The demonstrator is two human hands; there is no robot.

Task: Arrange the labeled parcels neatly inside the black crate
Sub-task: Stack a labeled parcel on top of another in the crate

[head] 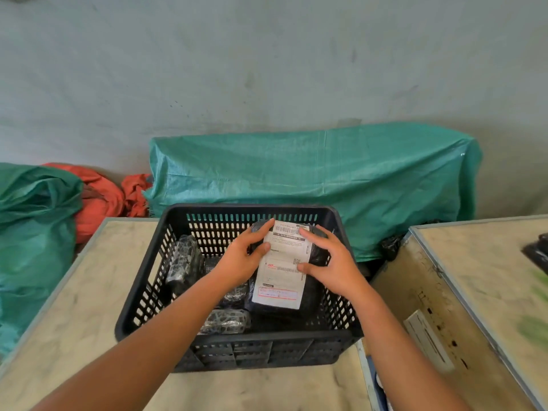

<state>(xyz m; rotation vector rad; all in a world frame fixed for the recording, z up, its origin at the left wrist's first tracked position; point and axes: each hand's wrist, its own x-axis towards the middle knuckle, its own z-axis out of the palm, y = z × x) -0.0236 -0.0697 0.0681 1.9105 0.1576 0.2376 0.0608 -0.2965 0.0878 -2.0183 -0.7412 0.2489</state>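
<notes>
A black slatted crate [142, 295] stands on a pale wooden table. Over its right half is a black parcel with a long white shipping label [281, 277], label side up. My left hand [240, 259] grips the parcel's left edge, thumb on the label. My right hand [332, 262] holds its right side, fingers spread over the label. Inside the crate lie other black wrapped parcels: one upright against the left wall [184, 262], one near the front [226, 321], and one partly hidden under my left wrist [235, 295].
A second wooden box [474, 292] stands close to the right, with a black item [538, 253] at its far edge. Behind the crate are a teal tarp-covered bulk [311, 179], a teal sack [32, 226] and orange sacks [100, 197]. A grey wall is behind them.
</notes>
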